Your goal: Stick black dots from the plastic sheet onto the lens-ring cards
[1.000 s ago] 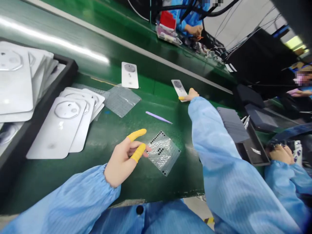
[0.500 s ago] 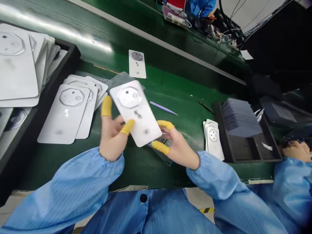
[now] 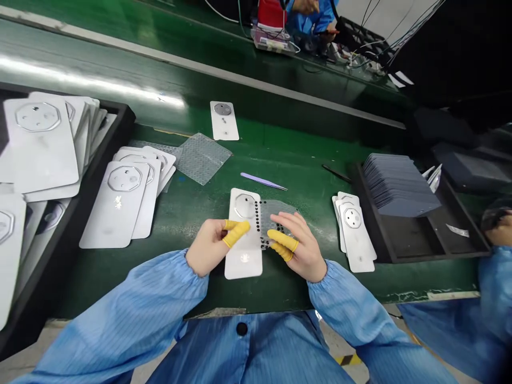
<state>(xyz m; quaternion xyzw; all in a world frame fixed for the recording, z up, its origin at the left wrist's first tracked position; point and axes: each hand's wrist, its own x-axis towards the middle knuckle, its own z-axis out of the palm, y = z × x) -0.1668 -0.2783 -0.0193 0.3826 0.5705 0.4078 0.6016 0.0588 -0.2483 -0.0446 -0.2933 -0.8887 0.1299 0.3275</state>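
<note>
A white phone back cover (image 3: 239, 256) with an octagonal camera ring lies flat in front of me. Over its middle is my left hand (image 3: 216, 240), yellow finger cots on thumb and forefinger, the two tips pressed together; whatever is between them is too small to make out. Beside the cover's right edge is a clear sheet of black dots (image 3: 270, 209), partly hidden by my right hand (image 3: 300, 245). That hand's yellow-cotted thumb and forefinger are together at the sheet, its other fingers stretched out; anything pinched there is hidden.
Purple tweezers (image 3: 264, 181) lie beyond the cover. Other white covers are stacked at left (image 3: 110, 213), in a black tray (image 3: 128, 114), and at right (image 3: 358, 240). Another black tray (image 3: 412, 253) holds grey sheets (image 3: 400, 186). A co-worker's arm (image 3: 496, 266) is at far right.
The white cover has come down from my hands onto the table, with its long side turned upright. My left hand has moved right over it, and my right hand is at the dotted sheet.
</note>
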